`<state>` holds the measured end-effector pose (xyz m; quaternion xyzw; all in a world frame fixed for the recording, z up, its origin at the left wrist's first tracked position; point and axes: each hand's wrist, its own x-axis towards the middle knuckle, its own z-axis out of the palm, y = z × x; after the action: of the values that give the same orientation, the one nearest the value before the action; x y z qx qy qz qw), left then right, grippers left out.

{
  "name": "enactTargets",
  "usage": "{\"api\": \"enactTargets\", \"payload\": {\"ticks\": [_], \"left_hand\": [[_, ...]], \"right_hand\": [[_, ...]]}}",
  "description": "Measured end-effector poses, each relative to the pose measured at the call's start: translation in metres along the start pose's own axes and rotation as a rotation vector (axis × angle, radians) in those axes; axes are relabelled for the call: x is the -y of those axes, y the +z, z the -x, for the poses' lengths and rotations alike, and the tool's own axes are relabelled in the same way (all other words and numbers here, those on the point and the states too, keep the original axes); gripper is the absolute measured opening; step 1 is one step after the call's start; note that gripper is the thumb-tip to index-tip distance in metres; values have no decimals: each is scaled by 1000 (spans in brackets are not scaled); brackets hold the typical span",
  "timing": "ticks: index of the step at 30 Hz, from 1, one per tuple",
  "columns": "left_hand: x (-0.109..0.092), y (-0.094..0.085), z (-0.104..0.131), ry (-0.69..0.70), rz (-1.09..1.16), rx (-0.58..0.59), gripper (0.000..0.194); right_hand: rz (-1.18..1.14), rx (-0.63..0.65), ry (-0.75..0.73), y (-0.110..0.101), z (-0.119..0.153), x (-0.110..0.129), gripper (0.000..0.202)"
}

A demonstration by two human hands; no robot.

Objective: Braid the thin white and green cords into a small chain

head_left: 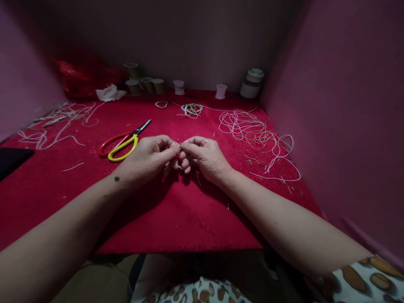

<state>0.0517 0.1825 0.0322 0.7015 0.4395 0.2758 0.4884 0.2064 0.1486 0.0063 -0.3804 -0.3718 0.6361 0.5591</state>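
Over the middle of the red cloth, my left hand (154, 153) and my right hand (205, 159) meet fingertip to fingertip. Both are closed in a pinch on a small cord piece (180, 146), brownish where it shows between the thumbs. A pale greenish bit appears below the fingers; most of the piece is hidden by them. Left of my left hand lie scissors (123, 148) with one red and one yellow handle, blades pointing away to the right. Beyond the hands rest a small braided cord loop (161, 104) and a coiled bundle of green and white cord (192, 110).
Loose pale cord (249, 130) tangles across the right side, with short cut bits near it. More cord strands (59, 122) lie at left, near a black flat object (14, 162). Spools (158, 86), a lidded jar (251, 85), tissue (110, 93) and a red bag (78, 75) line the back.
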Motion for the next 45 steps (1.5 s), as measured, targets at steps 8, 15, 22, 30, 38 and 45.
{"api": "enactTargets", "payload": {"ticks": [8,15,22,30,38,45], "left_hand": [[0,0,0,83,-92,30,19],[-2,2,0,52,-130,12,17],[-9,0,1,-45,-2,-111,14],[-12,0,5,-152,256,-32,20],[-4,5,-2,-149,467,-20,16],[-6,5,1,-126,419,-58,15]], "right_hand": [[-18,11,-11,2,1,-1,16],[-13,9,-26,2,2,0,13],[-28,-8,-28,0,1,-1,12],[-26,-71,-115,-1,-1,-2,16],[71,-74,-124,1,1,-3,16],[95,-52,-133,2,2,-5,16]]}}
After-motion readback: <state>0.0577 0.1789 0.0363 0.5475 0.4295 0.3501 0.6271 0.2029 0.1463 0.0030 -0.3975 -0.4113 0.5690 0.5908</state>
